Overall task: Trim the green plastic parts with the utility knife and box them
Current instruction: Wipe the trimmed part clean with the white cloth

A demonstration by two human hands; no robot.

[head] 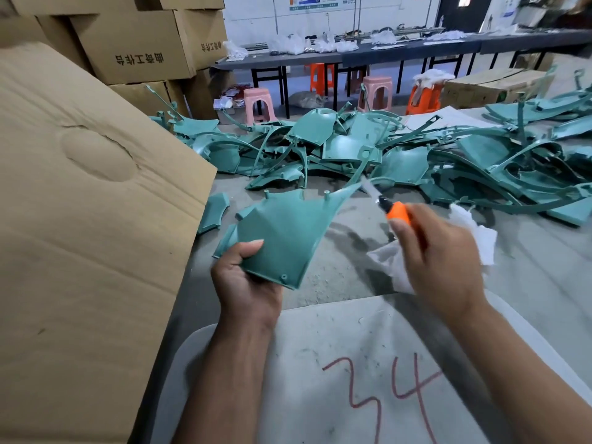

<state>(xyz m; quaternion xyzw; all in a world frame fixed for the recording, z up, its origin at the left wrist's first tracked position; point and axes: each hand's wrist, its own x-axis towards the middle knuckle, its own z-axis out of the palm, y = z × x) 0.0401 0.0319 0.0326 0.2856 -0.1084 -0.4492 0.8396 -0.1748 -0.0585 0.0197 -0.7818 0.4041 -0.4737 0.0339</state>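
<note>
Nearest the lens lay a pale sheet (320, 363) marked "34" in red, crossed by two bare forearms. Left hand (246, 283): thumb laid across the near face of a green plastic part (282, 232), the remaining fingers curled out of sight beneath it, gripping it above the table (528, 283). Right hand (439, 261): fingers closed round the orange handle of a utility knife (395, 213), its blade blurred and pointed at the part's upper right tip; contact between them could not be made out. White cloth (474, 232): partly hidden behind the right hand. Pile of green plastic parts (384, 152): heaped across the far table, individual pieces hard to separate. One small green piece (214, 213) lay apart, just beside the cardboard box (80, 219) at the left, whose interior was hidden by its flap. Stacked cartons (128, 43) stood behind, cut off by the frame's edge.
</note>
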